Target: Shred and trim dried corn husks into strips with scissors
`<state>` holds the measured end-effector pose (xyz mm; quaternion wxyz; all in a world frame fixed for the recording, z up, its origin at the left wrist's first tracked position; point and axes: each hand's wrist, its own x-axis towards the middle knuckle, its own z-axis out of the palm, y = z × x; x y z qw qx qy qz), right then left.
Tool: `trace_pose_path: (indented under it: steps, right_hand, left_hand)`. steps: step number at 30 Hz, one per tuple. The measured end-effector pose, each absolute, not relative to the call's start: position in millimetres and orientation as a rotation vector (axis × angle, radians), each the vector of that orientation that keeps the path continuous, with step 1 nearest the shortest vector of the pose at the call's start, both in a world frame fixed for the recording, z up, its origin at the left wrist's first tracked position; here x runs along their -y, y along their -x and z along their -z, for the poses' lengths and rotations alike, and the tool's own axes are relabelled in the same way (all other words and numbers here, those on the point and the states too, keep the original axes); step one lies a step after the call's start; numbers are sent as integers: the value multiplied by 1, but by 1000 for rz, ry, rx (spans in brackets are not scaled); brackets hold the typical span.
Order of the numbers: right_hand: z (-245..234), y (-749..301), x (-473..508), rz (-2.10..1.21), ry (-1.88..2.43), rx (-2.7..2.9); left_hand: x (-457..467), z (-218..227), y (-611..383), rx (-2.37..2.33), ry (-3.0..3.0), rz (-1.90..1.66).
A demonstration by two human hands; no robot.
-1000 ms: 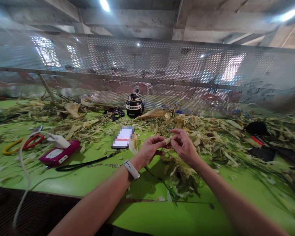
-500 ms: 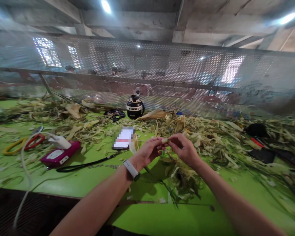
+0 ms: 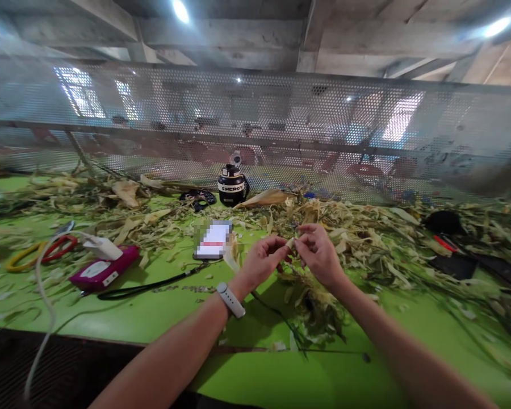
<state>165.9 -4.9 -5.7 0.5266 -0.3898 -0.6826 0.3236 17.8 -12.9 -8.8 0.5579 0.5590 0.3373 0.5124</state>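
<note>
A perforated metal screen (image 3: 276, 108) stands behind a green bench (image 3: 247, 375) strewn with dry, leafy scraps (image 3: 366, 227). At the centre, the fingers of the left hand (image 3: 259, 262) and right hand (image 3: 321, 258) nearly meet, thumb against fingertip on each, pinching a small pale piece (image 3: 290, 243) between them. It looks light, thin and pliable, probably easy to tear, so a gentle fingertip pinch at either end should suit it. Nearer than the fingers lies a ragged clump (image 3: 321, 318); to their left, a phone (image 3: 214, 238); farther off beyond them, a black bottle (image 3: 231, 187). Against half a second ago, the piece slants more steeply, and the right hand's outer fingers are raised higher.
</note>
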Motion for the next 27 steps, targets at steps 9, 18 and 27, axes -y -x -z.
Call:
trace_pose_path:
  steps: [9, 18, 27]
  right_hand:
    - [4, -173, 2, -670, 910, 1827]
    - [7, -180, -8, -667, 859, 1935]
    - [8, -170, 0, -804, 950, 1664]
  left_hand:
    - [5, 10, -12, -725, -952, -1159]
    - [-2, 7, -5, -640, -761, -979]
    - [6, 11, -12, -760, -1311, -1180]
